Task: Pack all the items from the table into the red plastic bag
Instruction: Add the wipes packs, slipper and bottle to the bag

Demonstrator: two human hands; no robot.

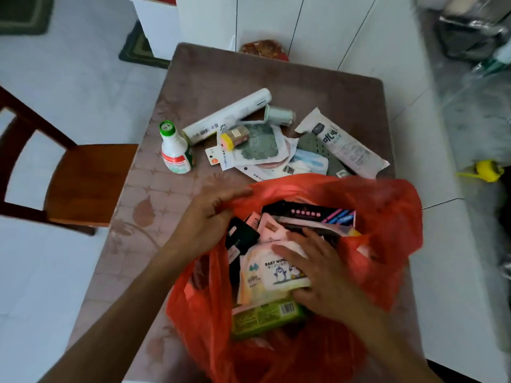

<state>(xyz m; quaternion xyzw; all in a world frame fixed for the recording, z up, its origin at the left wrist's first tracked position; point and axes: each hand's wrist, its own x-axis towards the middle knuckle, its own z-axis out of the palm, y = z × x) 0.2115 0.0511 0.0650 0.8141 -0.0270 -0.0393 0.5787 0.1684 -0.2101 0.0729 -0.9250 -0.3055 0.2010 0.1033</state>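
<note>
- One red plastic bag (387, 217) sits open at the table's (221, 78) near edge.
- The left hand (210, 217) has its grip pinched on the bag's left rim.
- The right hand (318, 272) lies inside, fingers curled round one pack of baby wipes (265, 275).
- One green pack (262, 316) lies beneath it.
- Toward the far edge: one white bottle (174, 150), one long roll (226, 117), one white tube (343, 145) and some flat packets, too overlapped to count.
</note>
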